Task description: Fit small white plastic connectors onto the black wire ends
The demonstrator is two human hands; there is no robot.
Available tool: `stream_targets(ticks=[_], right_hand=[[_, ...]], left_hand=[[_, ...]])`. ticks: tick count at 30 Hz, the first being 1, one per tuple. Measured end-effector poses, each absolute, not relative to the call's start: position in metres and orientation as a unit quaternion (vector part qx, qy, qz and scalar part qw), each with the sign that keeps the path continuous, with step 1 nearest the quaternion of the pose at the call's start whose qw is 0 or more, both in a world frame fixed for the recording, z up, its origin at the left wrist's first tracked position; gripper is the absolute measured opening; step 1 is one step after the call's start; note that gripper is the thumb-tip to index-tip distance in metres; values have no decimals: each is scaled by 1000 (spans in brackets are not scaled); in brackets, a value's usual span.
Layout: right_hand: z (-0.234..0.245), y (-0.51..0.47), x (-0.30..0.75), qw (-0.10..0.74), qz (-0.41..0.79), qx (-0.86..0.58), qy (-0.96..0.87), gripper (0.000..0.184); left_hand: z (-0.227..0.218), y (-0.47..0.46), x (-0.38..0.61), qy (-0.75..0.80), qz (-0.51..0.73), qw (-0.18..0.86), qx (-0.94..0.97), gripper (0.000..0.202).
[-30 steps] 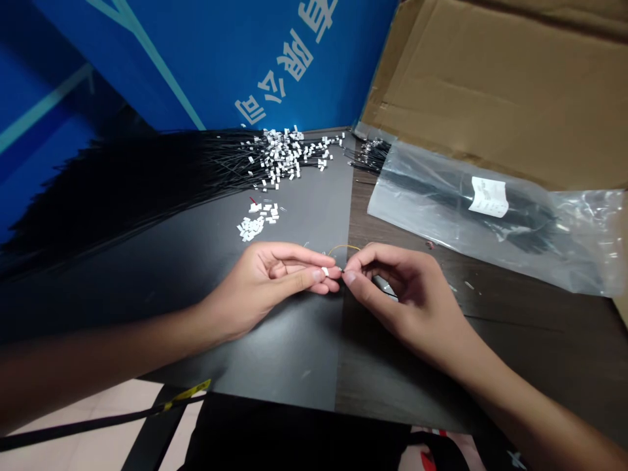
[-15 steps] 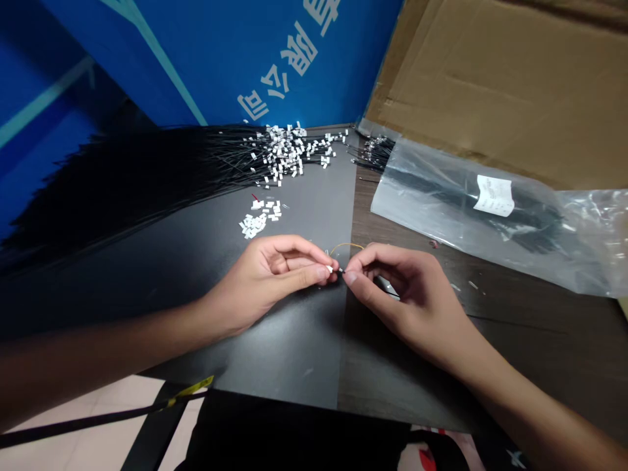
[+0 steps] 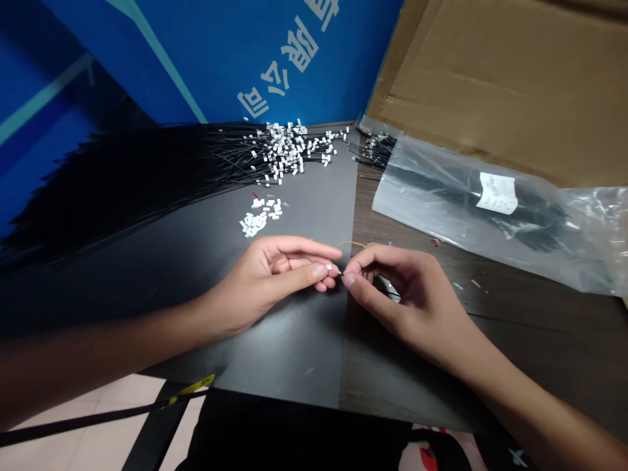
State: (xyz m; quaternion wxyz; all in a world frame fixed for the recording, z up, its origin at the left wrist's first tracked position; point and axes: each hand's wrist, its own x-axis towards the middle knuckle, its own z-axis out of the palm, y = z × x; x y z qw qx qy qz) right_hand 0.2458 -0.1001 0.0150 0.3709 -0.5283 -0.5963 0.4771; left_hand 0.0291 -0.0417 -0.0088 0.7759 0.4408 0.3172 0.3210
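My left hand (image 3: 277, 278) pinches a tiny white connector (image 3: 329, 267) between thumb and fingertips over a dark grey mat (image 3: 275, 353). Right beside it, my right hand (image 3: 407, 294) pinches the end of a thin wire (image 3: 350, 244) whose yellowish loop arcs just above both fingertips. The two pinches meet tip to tip at the mat's right edge. A small heap of loose white connectors (image 3: 258, 219) lies a little beyond my left hand.
A wide fan of black wires with white connectors on their ends (image 3: 284, 154) spreads across the back left. A clear plastic bag of black wires (image 3: 490, 203) with a white label lies at the right on the brown table (image 3: 540, 340). Cardboard (image 3: 490, 78) and a blue board (image 3: 220, 52) stand behind.
Both hands stay pinched together at nearly the same spot. My left fingers have shifted slightly on the connector, and the view has drifted a little.
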Motion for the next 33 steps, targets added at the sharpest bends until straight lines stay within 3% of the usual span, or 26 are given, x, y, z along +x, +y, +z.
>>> stream_targets(ticks=[3, 13, 33], right_hand=[[17, -100, 246, 373, 477, -527, -597, 10], [16, -100, 244, 359, 421, -542, -633, 13], [19, -101, 244, 338, 447, -543, -625, 11]], left_hand=[[-9, -41, 30, 323, 311, 779, 439, 9], [-12, -40, 32, 336, 327, 767, 439, 13], [-10, -40, 31, 360, 290, 754, 467, 16]])
